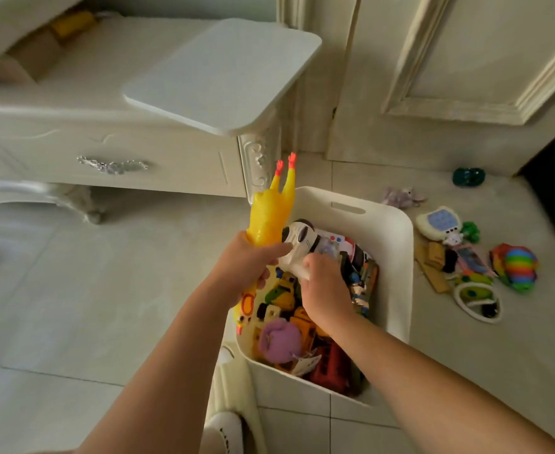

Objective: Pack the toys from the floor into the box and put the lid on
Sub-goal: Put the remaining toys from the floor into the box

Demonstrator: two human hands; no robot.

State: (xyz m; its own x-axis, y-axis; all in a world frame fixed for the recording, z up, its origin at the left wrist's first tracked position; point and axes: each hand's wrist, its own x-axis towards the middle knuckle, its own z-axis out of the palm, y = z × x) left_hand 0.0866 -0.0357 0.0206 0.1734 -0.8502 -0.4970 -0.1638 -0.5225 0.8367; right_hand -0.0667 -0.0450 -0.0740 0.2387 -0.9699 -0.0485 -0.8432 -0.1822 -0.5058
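One yellow chicken [270, 215], one white toy [297, 240]

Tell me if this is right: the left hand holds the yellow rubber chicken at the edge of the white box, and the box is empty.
Not quite. The head view shows the white box is nearly full of toys, not empty. The rest is right: the left hand holds the yellow rubber chicken at its edge.
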